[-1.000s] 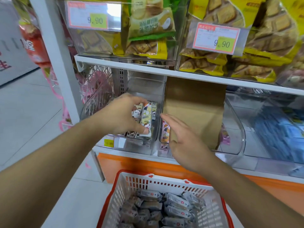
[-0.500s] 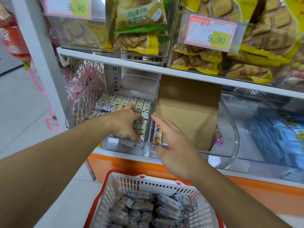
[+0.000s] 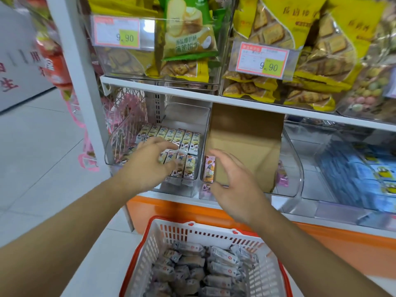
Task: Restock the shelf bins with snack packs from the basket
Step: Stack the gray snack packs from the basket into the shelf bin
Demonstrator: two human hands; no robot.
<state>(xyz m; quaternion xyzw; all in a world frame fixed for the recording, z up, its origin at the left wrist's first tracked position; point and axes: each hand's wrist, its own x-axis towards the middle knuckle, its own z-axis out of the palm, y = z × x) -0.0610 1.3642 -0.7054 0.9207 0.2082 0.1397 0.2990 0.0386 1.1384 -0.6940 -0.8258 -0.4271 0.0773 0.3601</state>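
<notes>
The left hand [image 3: 147, 166] reaches over the front of a clear bin [image 3: 192, 116] on the lower shelf, its fingers [image 3: 165, 145] spread loosely above the snack packs [image 3: 182, 138] lined up in rows inside; they blur with motion and hold nothing that can be seen. The right hand [image 3: 233, 187] hovers in front of the next bin [image 3: 295, 168] to the right, fingers relaxed and slightly curved, thumb apart, gripping nothing. Just behind that hand a brown cardboard sheet [image 3: 244, 142] stands upright in the second bin, rising to the shelf board [image 3: 214, 97] above. A pack with pink and orange print [image 3: 209, 168] stands at the left edge of that bin, just beside the cardboard, and another pink pack [image 3: 282, 174] shows at its right edge.

Below the hands sits a white basket [image 3: 171, 232] with a red rim, holding a loose heap of grey-wrapped packs [image 3: 214, 264]. It stands in front of the orange base [image 3: 167, 209] of the shelving.

On the upper shelf, clear bins hold yellow biscuit bags [image 3: 321, 50] and a green bag [image 3: 188, 33], each bin front bearing a price tag [image 3: 262, 60] reading 9.90. Further right on the lower shelf lie blue packs [image 3: 360, 174] in another bin. A white upright post [image 3: 79, 82] frames the shelving at the left, with pale floor [image 3: 38, 146] beyond.
</notes>
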